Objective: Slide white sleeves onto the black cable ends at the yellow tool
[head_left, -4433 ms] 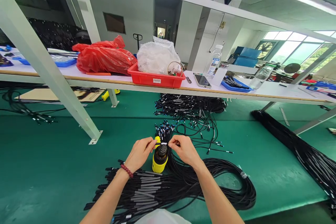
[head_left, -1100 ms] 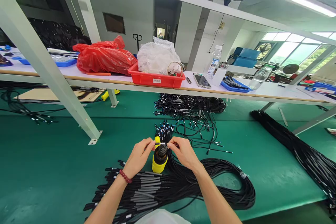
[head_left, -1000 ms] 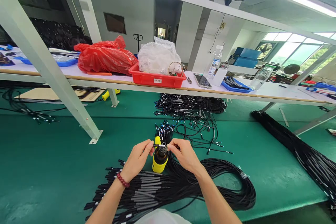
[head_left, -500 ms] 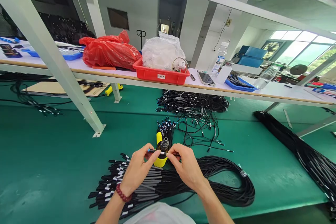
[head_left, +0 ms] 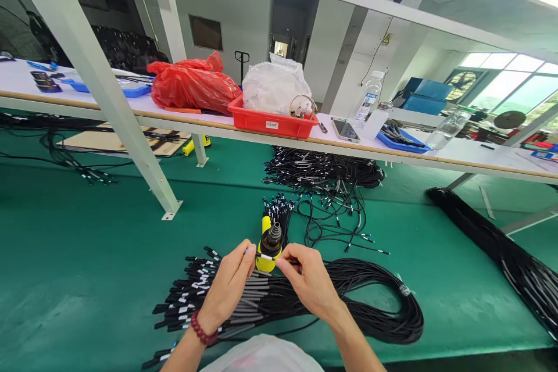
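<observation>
Both hands pinch one thin black cable end with a white band point(head_left: 263, 256), held level just in front of a yellow tool with a black ribbed tip point(head_left: 269, 244). My left hand point(head_left: 229, 288), with a red bead bracelet at the wrist, grips the cable's left end. My right hand point(head_left: 307, 285) grips it on the right. Under the hands lies a big bundle of black cables point(head_left: 270, 302) with grey sleeves and white labels on the green mat point(head_left: 87, 256).
A loose pile of cables point(head_left: 322, 174) lies beyond the tool. Another long bundle point(head_left: 501, 256) runs along the right. A shelf point(head_left: 479, 160) above carries a red tray point(head_left: 272, 122), a red bag point(head_left: 192, 84), a phone point(head_left: 346, 129) and bottles. A white slanted post point(head_left: 108, 93) stands at left.
The hands have drawn the cable end down and toward me, from over the yellow tool's tip to in front of its body. The view shifted a little to the left.
</observation>
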`<state>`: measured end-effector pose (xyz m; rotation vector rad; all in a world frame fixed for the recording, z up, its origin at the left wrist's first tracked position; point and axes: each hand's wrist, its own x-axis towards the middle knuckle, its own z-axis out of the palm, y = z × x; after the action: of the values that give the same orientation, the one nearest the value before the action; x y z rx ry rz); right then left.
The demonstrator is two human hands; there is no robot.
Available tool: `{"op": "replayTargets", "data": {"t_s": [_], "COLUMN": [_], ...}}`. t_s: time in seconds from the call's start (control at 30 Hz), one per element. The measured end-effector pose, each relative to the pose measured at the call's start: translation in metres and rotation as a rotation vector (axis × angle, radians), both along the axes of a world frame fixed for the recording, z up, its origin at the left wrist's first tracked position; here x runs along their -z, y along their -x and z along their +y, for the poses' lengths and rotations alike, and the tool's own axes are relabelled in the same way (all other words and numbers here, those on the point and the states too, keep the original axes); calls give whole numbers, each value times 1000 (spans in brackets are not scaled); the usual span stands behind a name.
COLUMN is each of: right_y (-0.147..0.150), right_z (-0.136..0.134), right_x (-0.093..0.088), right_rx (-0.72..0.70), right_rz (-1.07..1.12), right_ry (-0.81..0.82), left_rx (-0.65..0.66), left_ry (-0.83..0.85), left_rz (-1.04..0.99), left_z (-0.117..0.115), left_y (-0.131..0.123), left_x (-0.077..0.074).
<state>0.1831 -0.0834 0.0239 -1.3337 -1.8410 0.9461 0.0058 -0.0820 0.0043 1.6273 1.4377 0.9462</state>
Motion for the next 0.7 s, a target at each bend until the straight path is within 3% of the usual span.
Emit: {"op": "replayTargets", "data": {"t_s": [0.2,0.4,0.7], "right_y": [-6,-17,-23], "right_z": [-1,7,42], "right_x": [-3,-8,4], "right_rx": [-19,-94,9], "right_rz": [-11,-121,-3], "right_ry": [36,-45,-77], "left_rx": [-22,-6,28], "left_ry": [-11,-12,-70], "left_rz": [16,31,61], "left_z": [-1,10,40], "left_y": [-2,-3,-8], "left_x": [0,-2,-4]}}
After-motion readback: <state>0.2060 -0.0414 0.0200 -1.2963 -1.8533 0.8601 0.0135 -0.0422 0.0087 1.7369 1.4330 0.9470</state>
